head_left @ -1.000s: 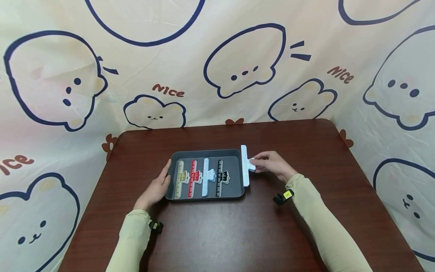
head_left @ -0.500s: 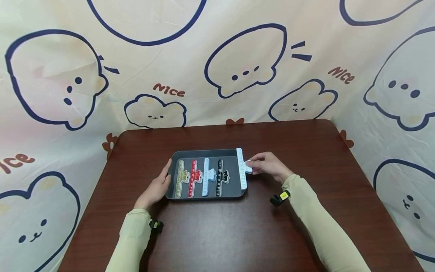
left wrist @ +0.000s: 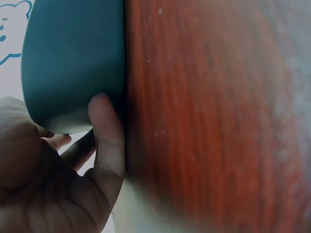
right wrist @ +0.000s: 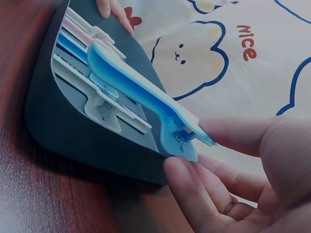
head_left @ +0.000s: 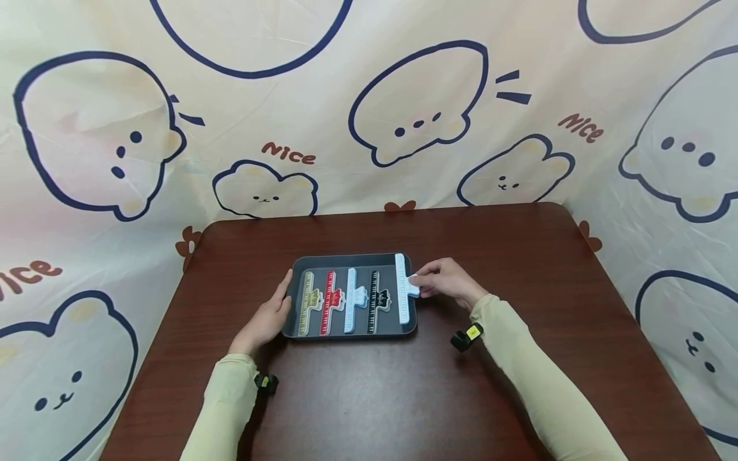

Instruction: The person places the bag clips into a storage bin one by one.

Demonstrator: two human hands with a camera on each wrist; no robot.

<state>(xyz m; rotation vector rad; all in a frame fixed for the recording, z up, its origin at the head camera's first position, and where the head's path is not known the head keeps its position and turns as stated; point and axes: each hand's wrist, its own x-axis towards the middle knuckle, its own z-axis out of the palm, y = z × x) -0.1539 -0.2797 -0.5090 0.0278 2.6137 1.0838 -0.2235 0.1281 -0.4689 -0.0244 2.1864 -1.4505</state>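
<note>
My right hand (head_left: 446, 282) pinches the handle of a light blue sealing clip (head_left: 401, 294) between thumb and fingers. This clip (right wrist: 133, 85) is above the right end of a dark grey tray (head_left: 346, 260), tilted in the right wrist view. Side by side in the tray lie a yellow-green clip (head_left: 305, 310), a red clip (head_left: 327, 310), another light blue clip (head_left: 350, 307) and a black clip (head_left: 373, 310). At the tray's left end my left hand (head_left: 265, 321) holds the wall, a digit pressed on the outside of the tray (left wrist: 73, 63); its other fingers are partly hidden.
The tray stands on a dark brown wooden table (head_left: 369, 397). A pale curtain (head_left: 334, 186) with cartoon drawings hangs behind and at both sides. A black wrist device (head_left: 466, 337) sits below the right sleeve, another device (head_left: 266, 383) at the left.
My right hand has moved left with the light blue clip, from beside the tray's right rim to over its right end. The left hand and the tray have stayed in place.
</note>
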